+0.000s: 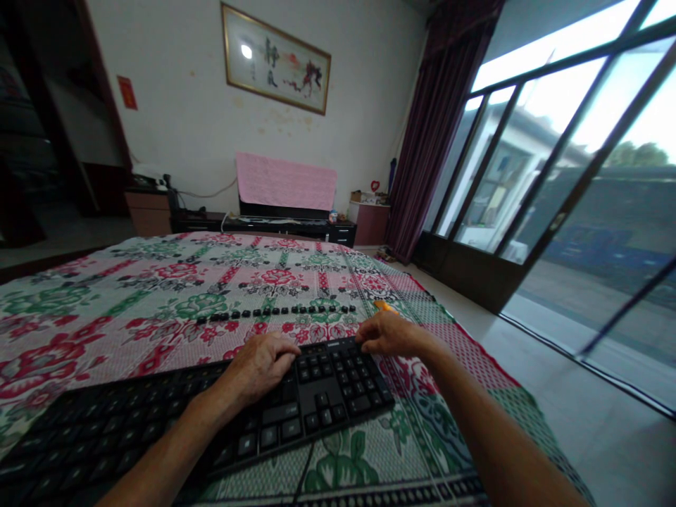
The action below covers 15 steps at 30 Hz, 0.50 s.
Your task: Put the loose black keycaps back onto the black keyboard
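Observation:
A black keyboard [320, 391] lies at a slant on a flowered cloth, its number pad on the right. My left hand [261, 362] rests over its far edge, fingers curled there and the thumb along the top. At the far right corner is my right hand [388, 332], fingers bent and closed at the keyboard's edge; whatever they pinch is hidden. An orange object [384, 305] shows just behind the right knuckles, and I cannot tell whether it is held. Beyond the keyboard, several loose black keycaps [274, 310] form a long row on the cloth.
The patterned cloth [317, 264] covers the table, with its red-trimmed edge [489, 359] dropping off on the right. Across the room stands a low black cabinet [343, 232] with a pink cloth [285, 181] over a screen. Glass doors [528, 176] are at the right.

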Tool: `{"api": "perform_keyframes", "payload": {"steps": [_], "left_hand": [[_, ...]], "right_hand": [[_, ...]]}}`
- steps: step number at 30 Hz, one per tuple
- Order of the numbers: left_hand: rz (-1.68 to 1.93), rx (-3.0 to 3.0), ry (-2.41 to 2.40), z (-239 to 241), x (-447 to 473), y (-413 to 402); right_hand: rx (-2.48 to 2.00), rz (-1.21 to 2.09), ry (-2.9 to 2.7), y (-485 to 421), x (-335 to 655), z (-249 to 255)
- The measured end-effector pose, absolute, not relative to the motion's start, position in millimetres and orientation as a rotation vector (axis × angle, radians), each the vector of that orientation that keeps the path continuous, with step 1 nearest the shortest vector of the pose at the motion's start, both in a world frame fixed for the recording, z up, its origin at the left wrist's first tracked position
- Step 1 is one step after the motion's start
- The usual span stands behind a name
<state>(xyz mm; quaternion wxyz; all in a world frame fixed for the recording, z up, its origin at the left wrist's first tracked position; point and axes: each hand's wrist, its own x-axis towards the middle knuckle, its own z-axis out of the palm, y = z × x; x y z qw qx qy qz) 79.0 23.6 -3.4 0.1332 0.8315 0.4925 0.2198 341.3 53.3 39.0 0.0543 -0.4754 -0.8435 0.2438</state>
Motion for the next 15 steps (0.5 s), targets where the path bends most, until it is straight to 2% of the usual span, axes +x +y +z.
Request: {"api": "perform_keyframes", "payload": {"steps": [10, 15], "left_hand": [[0.624, 2.428, 1.429, -1.4, 78.9, 21.5], [0.623, 2.420, 1.423, -3.1, 78.7, 23.3]], "right_hand": [[-1.492, 0.691, -2.618, 52.8, 343.2, 39.8], [-1.376, 0.630, -2.736, 53.3, 342.1, 39.4]]}}
